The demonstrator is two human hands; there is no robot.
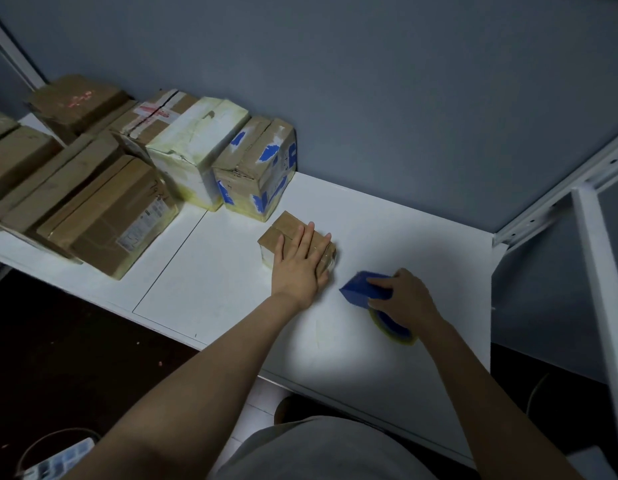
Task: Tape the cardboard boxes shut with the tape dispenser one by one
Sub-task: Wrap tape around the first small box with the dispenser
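Observation:
A small brown cardboard box (287, 227) lies on the white table (387, 220), its flaps closed. My left hand (300, 263) presses flat on its top with straight fingers. Just to the right, my right hand (403, 294) grips a blue tape dispenser (361, 289) that rests on the table close to the box's near right corner. The dispenser's roll of clear tape (392, 329) shows below my wrist.
Several larger boxes line the wall at the back left, among them one with blue tape patches (257, 168), a white-wrapped one (193, 147) and a brown one (106, 216). A white metal frame (598, 258) stands at the right. The table's front edge runs diagonally.

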